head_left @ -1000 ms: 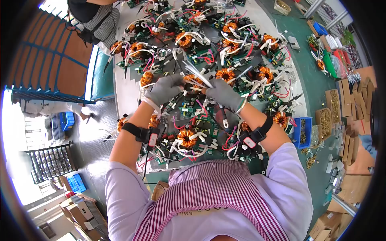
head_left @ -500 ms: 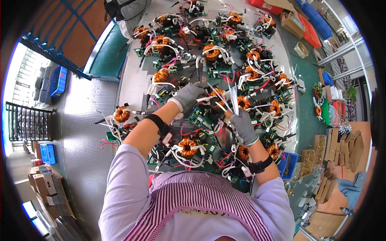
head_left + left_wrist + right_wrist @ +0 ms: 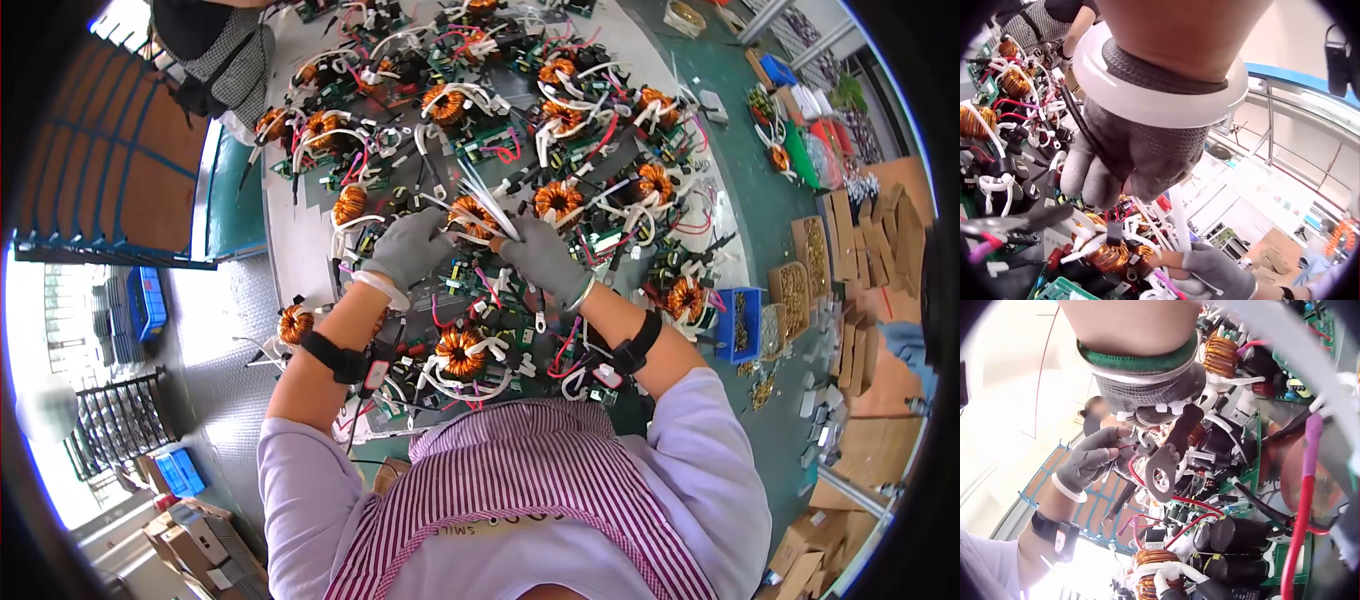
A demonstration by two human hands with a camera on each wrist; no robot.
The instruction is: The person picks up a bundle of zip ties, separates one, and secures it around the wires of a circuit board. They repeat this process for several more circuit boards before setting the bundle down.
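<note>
Two gloved hands meet over a surface (image 3: 298, 255) crowded with green circuit boards (image 3: 490, 147) and copper coils. The right hand (image 3: 545, 260) has its fingers clamped on a bundle of white strips (image 3: 484, 198), which slants up and leftward in the head view. The left hand (image 3: 408, 250) lies opposite, its fingers bent; whether they pinch anything cannot be told. One copper coil (image 3: 465, 211) sits between the hands, partly behind the strips. A blue bin (image 3: 738, 353) stands at right, beyond the boards.
</note>
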